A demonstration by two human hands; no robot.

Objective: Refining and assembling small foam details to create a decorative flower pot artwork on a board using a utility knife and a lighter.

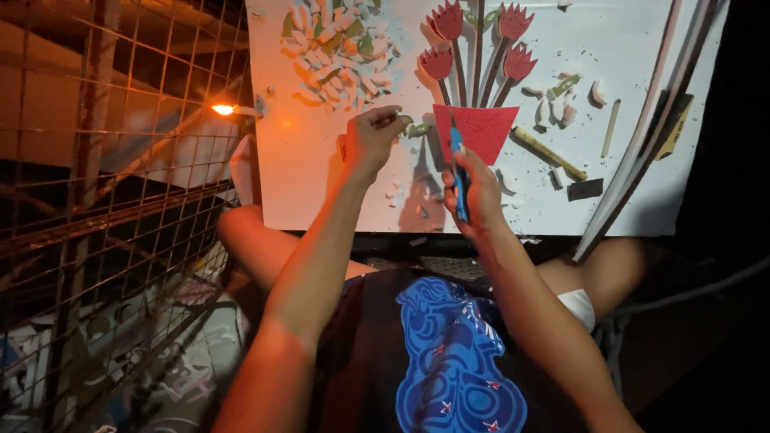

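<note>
White board (321, 176) across the lap. Left hand (373, 136) pinches a small green piece (419, 128) beside the red pot shape (481, 128); right hand (477, 196) grips a blue knife (459, 172). Best: steady piece, blade angled away from fingers.

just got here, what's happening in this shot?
A person sits cross-legged with a white board in front of them. The right hand holds a blue craft knife, blade up, over a red pot shape with red flowers above it. The left hand pinches a small greenish piece beside the pot. A pile of white and green offcuts lies at the board's upper left, a yellowish stick to the right.
</note>
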